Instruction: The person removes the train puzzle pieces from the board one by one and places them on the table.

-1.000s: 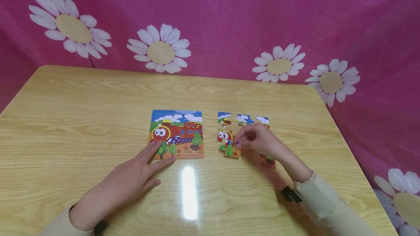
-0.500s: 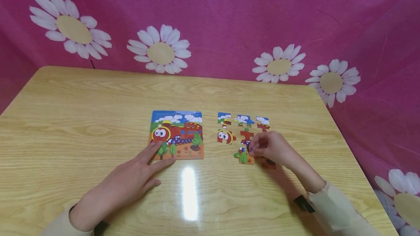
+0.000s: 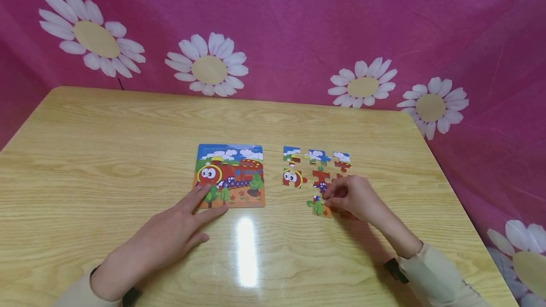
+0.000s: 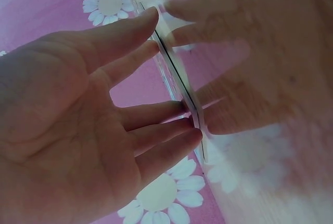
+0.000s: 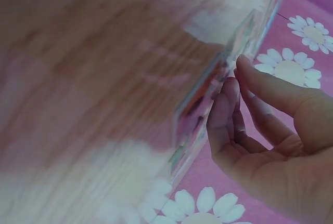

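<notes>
My left hand (image 3: pixel 164 233) rests with spread, fairly straight fingers on the lower left corner of a square train picture board (image 3: pixel 236 167). In the left wrist view that hand's fingertips (image 4: pixel 193 136) lie along the board's thin edge. To the right of the board, my right hand (image 3: pixel 358 197) pinches a puzzle piece with a green tree on orange ground (image 3: pixel 318 209) by its right side. It lies just below a red train-body piece (image 3: pixel 321 177). A piece with the train's eyes (image 3: pixel 292 178) is to the left. More pieces are partly hidden under the right hand.
Three sky pieces (image 3: pixel 317 156) form a row behind the others. The wooden table (image 3: pixel 128 127) has a glossy top with a bright reflection near its front. Behind it hangs a pink cloth (image 3: pixel 290 27) printed with white daisies.
My right hand has moved right and slightly toward me, bringing the tree piece from below the eyes piece to below the train-body piece. My left hand has stayed still.
</notes>
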Available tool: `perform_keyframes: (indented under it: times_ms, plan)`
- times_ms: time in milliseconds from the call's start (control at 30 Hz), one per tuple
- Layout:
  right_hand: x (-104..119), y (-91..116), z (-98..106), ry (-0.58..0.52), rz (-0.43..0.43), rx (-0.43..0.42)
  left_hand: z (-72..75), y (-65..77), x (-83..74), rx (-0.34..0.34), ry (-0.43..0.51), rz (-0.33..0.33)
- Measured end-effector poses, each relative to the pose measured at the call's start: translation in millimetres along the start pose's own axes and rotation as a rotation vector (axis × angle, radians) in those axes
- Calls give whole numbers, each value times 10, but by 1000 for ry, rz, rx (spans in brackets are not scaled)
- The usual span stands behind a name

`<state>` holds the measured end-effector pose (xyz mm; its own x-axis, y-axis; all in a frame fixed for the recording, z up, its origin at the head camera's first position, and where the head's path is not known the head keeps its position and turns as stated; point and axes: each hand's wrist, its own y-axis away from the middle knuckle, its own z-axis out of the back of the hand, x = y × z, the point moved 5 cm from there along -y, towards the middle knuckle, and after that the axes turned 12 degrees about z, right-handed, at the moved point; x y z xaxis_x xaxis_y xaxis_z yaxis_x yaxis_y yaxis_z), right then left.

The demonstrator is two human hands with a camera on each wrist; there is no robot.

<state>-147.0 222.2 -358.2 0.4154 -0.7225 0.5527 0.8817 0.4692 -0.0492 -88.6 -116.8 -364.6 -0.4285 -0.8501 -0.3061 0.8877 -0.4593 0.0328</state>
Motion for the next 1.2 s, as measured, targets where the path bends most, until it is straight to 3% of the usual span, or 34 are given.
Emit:
perform_keyframes:
  times_ms: [267,567,833,1200]
  plan:
    - [106,-101,-16,-68,54,0,2,-7,-10,-48,-7,-33]
    - [519,-493,-234,-251,97,60,19,14,4,-44,10,-3]
    - [936,-932,-544,-259,158,130,26,96,108,-52,3,32]
    - [1244,-1324,-920,-275,162,176,7,195,194,-70,-1,29]
